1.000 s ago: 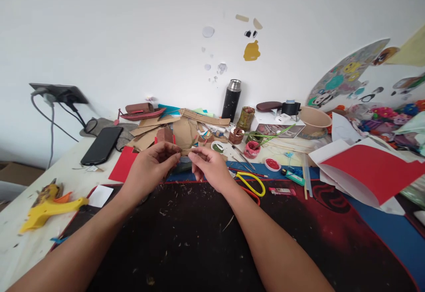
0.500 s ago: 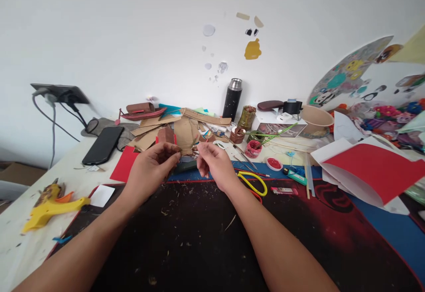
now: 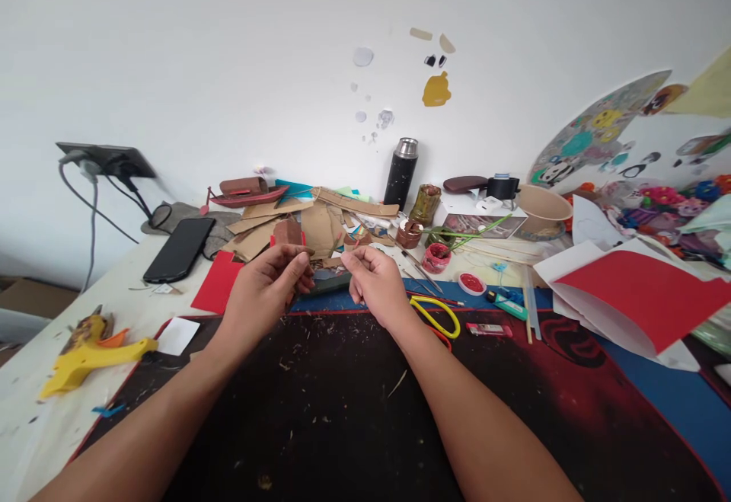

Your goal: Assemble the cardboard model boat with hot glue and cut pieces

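My left hand [image 3: 269,282] is raised over the back edge of the dark mat [image 3: 320,410], its thumb and fingertips pinched together. Facing it a short gap away, my right hand [image 3: 374,281] is pinched the same way. Whatever is between the fingertips is too small to make out against the clutter behind. Beyond the left hand is a small brown block-like piece [image 3: 288,232] with red at its sides. Cut cardboard pieces [image 3: 318,228] lie behind both hands.
A yellow glue gun [image 3: 94,357] and a black phone [image 3: 179,249] are at the left. Yellow-handled scissors [image 3: 435,314], an open red paint jar [image 3: 436,257] and a lighter [image 3: 489,329] lie right of my hands. A black thermos [image 3: 402,174] stands by the wall.
My right hand's fingers have turned slightly and its wrist is a little higher in pose. My left fingers have curled in more. The camera view has shifted slightly.
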Demonstrator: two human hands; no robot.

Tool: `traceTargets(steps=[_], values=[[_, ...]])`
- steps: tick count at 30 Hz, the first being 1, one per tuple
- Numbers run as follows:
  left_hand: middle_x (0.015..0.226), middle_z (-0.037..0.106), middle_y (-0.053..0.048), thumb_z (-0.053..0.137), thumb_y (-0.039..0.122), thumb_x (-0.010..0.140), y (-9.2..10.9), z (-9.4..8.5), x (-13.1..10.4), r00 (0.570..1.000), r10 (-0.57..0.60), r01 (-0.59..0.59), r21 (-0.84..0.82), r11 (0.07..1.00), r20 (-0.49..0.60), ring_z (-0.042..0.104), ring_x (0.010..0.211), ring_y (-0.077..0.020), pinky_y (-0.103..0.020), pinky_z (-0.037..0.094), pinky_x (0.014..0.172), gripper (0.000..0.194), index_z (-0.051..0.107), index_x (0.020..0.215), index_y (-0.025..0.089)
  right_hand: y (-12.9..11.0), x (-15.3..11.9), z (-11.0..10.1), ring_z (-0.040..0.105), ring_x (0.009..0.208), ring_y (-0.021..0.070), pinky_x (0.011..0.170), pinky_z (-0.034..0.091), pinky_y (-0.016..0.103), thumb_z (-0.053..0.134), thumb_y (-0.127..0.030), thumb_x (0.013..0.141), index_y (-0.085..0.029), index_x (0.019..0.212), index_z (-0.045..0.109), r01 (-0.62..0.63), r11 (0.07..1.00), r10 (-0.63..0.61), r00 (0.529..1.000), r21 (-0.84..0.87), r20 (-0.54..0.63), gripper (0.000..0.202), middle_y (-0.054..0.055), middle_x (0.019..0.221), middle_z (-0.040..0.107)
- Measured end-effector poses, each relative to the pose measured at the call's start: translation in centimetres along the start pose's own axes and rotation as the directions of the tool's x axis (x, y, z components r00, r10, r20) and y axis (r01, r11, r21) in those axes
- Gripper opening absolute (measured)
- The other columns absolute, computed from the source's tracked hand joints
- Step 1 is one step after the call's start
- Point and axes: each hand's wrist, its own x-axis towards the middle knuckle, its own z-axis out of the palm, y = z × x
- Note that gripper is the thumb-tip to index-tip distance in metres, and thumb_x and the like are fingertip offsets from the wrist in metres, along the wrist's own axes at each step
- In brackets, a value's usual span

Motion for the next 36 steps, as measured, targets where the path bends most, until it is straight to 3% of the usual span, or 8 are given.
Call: traceTargets(steps=[7,13,22,25,30,36], values=[[0.069,0.073,-0.003,0.072,0.07,0.087,-0.2,0.1,0.1,0.991,-0.043,0.046,-0.021,0.999,0.123,0.068,0.058,-0.0189,-0.03,0.054,0.056,0.05,0.069,0.087,0.021,-0.1,-0.5,0.3,0.043,0.035,0.0095,0.04,0.03,0.023,0.068,-0.06,0.095,-0.024,0.08,0.056,0.078,0.996,-0.077,0.997,-0.053,0.017,0.041,-0.01,0.046,0.047],[0.069,0.073,-0.003,0.077,0.066,0.083,-0.6,0.0,0.5,0.967,-0.1,0.12,-0.074,0.99,0.233,0.068,0.058,-0.0183,-0.03,0.056,0.057,0.047,0.068,0.076,0.021,0.3,-0.5,0.6,0.044,0.034,0.009,0.039,0.03,0.023,0.069,-0.06,0.093,-0.024,0.082,0.058,0.053,0.997,-0.051,0.998,-0.05,0.046,0.04,-0.011,0.048,0.048],[0.068,0.075,-0.004,0.076,0.063,0.085,-0.6,0.0,0.3,0.988,-0.067,0.071,-0.023,0.997,0.141,0.069,0.059,-0.0195,-0.03,0.056,0.058,0.043,0.068,0.078,0.022,0.5,-0.3,0.4,0.045,0.037,0.0105,0.041,0.034,0.022,0.069,-0.063,0.092,-0.023,0.085,0.061,-0.025,0.997,0.019,0.995,0.068,0.095,0.041,-0.01,0.045,0.049],[0.067,0.075,-0.004,0.077,0.061,0.085,-0.6,0.0,0.3,0.994,-0.077,0.078,-0.009,0.997,0.079,0.069,0.058,-0.0199,-0.029,0.055,0.054,0.04,0.068,0.078,0.022,0.4,-0.2,0.3,0.047,0.038,0.0101,0.039,0.033,0.022,0.068,-0.065,0.092,-0.023,0.085,0.061,-0.048,0.992,0.039,0.996,0.113,0.081,0.043,-0.009,0.049,0.053],[0.065,0.076,-0.005,0.075,0.063,0.084,-0.7,0.0,0.3,0.995,-0.058,0.052,0.078,0.996,0.076,0.07,0.059,-0.0215,-0.03,0.054,0.055,0.041,0.07,0.078,0.023,0.3,-0.4,0.8,0.049,0.04,0.0095,0.038,0.032,0.021,0.073,-0.064,0.088,-0.023,0.094,0.063,-0.087,0.992,0.076,0.991,0.094,0.113,0.043,-0.008,0.058,0.06],[0.068,0.078,-0.003,0.076,0.07,0.08,-0.5,0.1,0.2,0.99,-0.064,0.046,0.146,0.988,0.124,0.072,0.064,-0.0231,-0.033,0.059,0.066,0.047,0.076,0.083,0.023,0.8,-0.7,1.4,0.049,0.04,0.0095,0.045,0.039,0.022,0.069,-0.045,0.098,-0.024,0.086,0.06,-0.004,0.999,0.009,0.994,-0.037,0.112,0.026,-0.01,0.053,0.054]])
